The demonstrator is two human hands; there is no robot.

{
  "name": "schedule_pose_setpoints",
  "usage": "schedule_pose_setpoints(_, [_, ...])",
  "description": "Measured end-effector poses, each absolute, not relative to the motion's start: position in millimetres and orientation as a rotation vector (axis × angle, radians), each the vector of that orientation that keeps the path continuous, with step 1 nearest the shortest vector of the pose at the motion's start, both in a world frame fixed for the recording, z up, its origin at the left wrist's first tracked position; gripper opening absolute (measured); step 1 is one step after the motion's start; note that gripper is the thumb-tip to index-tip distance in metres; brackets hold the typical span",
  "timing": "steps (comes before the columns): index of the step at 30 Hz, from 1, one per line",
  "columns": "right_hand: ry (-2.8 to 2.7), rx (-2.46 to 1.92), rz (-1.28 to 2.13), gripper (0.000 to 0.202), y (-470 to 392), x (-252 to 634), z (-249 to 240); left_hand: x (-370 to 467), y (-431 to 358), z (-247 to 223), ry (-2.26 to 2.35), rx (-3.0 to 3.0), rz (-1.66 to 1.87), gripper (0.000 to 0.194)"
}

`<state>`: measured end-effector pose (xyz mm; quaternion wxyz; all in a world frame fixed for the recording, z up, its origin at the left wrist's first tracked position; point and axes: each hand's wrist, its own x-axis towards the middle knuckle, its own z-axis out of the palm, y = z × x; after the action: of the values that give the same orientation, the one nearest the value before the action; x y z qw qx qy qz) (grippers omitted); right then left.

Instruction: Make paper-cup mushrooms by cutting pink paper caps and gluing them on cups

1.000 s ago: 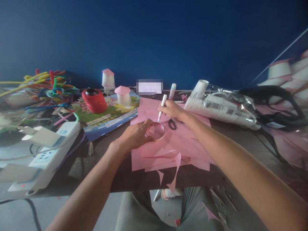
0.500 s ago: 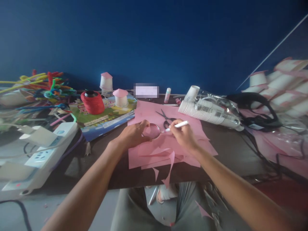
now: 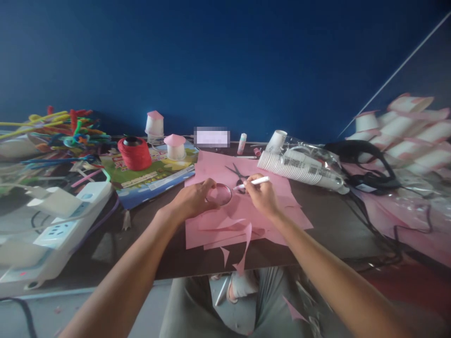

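My left hand (image 3: 199,197) grips the left edge of a round ring (image 3: 229,199) with a thin dark rim, pink paper showing through its middle. The ring lies on pink paper sheets (image 3: 197,237). In my right hand (image 3: 262,192) is a white pen (image 3: 260,180), its tip pointing left, close to the ring's right edge; whether it touches the paper I cannot tell. Scissors (image 3: 237,171) with dark handles lie on the paper just beyond, partly hidden by my right hand. Curved pink paper scraps (image 3: 246,244) lie at the near side, some over the table edge.
Behind stand a glue stick (image 3: 241,143) and two white cups with pink cone roofs (image 3: 175,146). Red string (image 3: 134,154) sits on a booklet (image 3: 155,178). Stacked paper cups (image 3: 299,168) lie right; a power strip (image 3: 66,225) and pipe cleaners (image 3: 75,126) are left.
The whole view has shifted slightly. My right hand with the pen has moved a little closer to the ring; my left hand keeps its grip on the ring.
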<state>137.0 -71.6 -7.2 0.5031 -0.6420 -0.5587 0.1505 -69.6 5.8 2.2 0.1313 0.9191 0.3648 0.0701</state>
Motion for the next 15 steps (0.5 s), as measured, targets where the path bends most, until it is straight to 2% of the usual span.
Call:
schedule_pose_setpoints(7, [-1.404,-1.567,0.385,0.017,-68,136,-14,-71,8,-3,1.042,2.692,0.247,0.057])
schedule_pose_setpoints(15, [-1.428,-1.568,0.472,0.016,-97,128,-5,-69,2,6,1.041,2.673,0.214,0.049])
